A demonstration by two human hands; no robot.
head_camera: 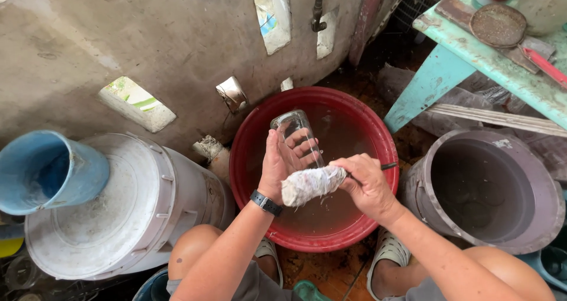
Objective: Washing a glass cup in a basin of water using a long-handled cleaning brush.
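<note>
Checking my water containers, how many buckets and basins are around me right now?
4: a red basin under the hands, a grey bucket on the right, a white lidded bucket on the left, a blue bucket atop it. Others may sit out of frame.

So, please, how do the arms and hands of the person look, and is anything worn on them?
Both arms are bare, with no sleeves and no gloves. The left hand has a dark band with a small black face at its wrist. The right hand wears nothing visible.

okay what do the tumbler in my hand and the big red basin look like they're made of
Tumbler: probably clear glass, since the fingers and water show through it. Red basin: likely moulded plastic, judging by its even colour, rolled rim and dull sheen.
</note>
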